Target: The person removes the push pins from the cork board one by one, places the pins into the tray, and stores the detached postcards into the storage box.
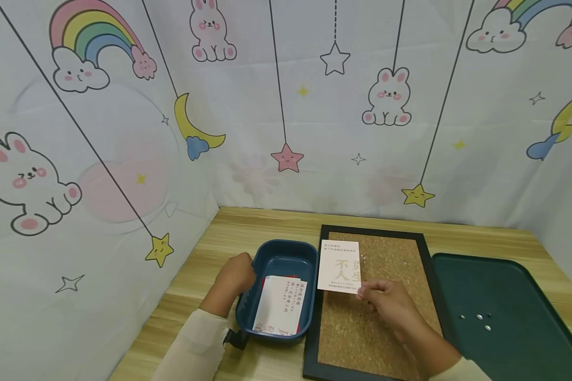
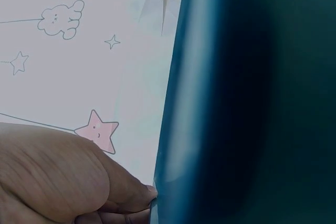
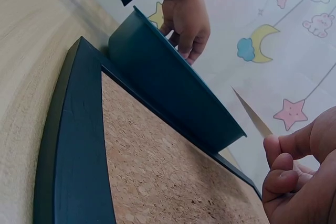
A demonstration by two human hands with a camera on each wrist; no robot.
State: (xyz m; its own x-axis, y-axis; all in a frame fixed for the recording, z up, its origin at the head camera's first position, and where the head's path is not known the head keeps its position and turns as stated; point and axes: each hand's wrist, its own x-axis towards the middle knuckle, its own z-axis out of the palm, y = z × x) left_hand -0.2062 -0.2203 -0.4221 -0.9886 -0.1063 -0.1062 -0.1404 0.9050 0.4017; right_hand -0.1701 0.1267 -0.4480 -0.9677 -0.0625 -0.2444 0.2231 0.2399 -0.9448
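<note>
My right hand [image 1: 392, 304] pinches a white card [image 1: 339, 259] with gold characters by its lower right corner, thumb and fingers together. The card is over the upper left of a black-framed cork board [image 1: 357, 328]; the right wrist view shows the card [image 3: 251, 109] nearly edge-on, raised off the cork. At the left side of a dark blue plastic bin [image 1: 277, 244], my left hand [image 1: 235, 273] grips the rim. Its thumb and fingers [image 2: 126, 192] meet at that edge in the left wrist view. More printed white cards [image 1: 280, 304] lie inside the bin, with red edges showing beneath.
A dark green tray [image 1: 505, 286] stands right of the board, with several small shiny pieces [image 1: 479, 317] on it. The bin stands close against the board's left frame. Behind the wooden table [image 1: 267, 219] hangs a white cloth [image 1: 248, 121] printed with rabbits and stars.
</note>
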